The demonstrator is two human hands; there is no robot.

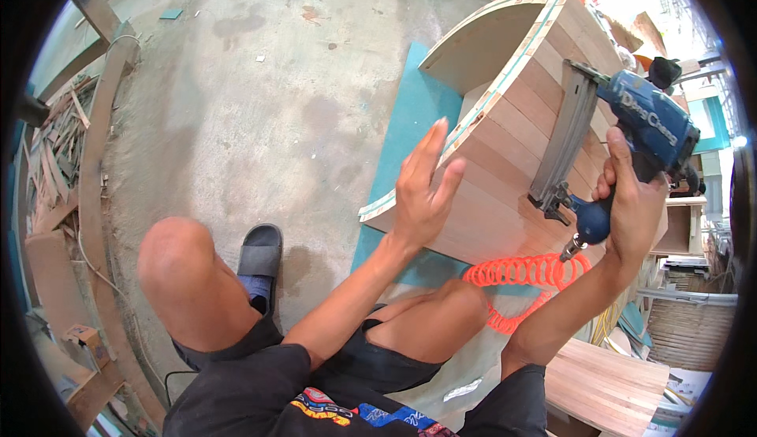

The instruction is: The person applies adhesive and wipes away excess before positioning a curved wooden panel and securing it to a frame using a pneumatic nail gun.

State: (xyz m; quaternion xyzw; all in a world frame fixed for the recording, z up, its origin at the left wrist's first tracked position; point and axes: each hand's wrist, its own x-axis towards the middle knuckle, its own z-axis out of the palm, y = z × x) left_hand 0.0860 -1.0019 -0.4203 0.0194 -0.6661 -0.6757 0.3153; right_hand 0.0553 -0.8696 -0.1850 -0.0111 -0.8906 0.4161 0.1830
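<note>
My right hand is wrapped round the handle of a blue pneumatic nail gun, held up over the right part of the view. Its long grey magazine slants down in front of a curved wooden cabinet made of strips. An orange coiled air hose hangs from the fitting at the handle's base. My left hand is open, fingers stretched out, beside the cabinet's near edge, with nothing in it. Whether its fingertips touch the edge I cannot tell. A pale band with a teal line runs along the cabinet's rim.
Beneath the cabinet lies a teal board on the concrete floor. A wooden frame with scrap strips stands at the left. A slatted wooden panel sits at the lower right. My sandalled foot rests on the floor.
</note>
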